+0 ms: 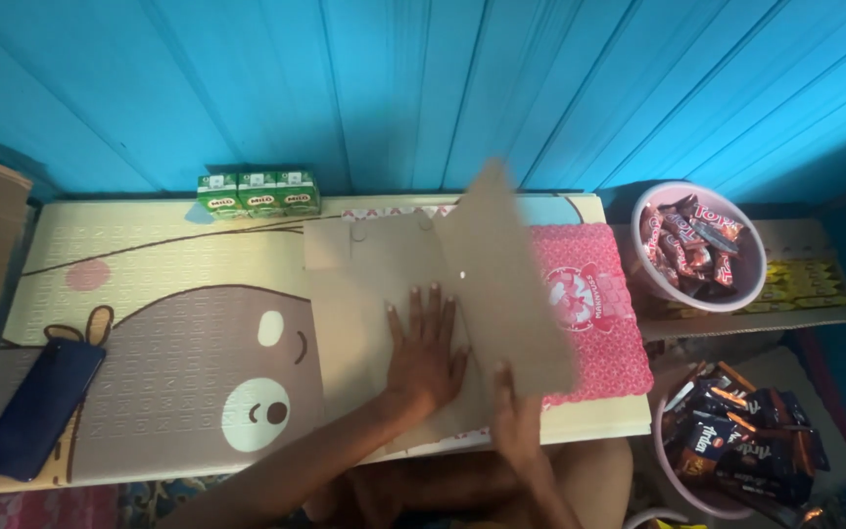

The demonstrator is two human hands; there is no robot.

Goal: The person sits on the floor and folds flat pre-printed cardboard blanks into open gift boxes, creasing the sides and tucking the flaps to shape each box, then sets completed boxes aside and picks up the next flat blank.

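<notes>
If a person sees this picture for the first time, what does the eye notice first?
Probably the brown cardboard sheet in the middle of the bear-printed mat: the left hand presses it flat while the right hand lifts one flap. Next, the pink bowl of snack packets at the right, against the bright blue wall.

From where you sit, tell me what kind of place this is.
Probably a small home snack stall: a bowl of wrapped snacks, a tub of chocolate packets, small green drink cartons against a blue plank wall, and a play mat underneath.
</notes>
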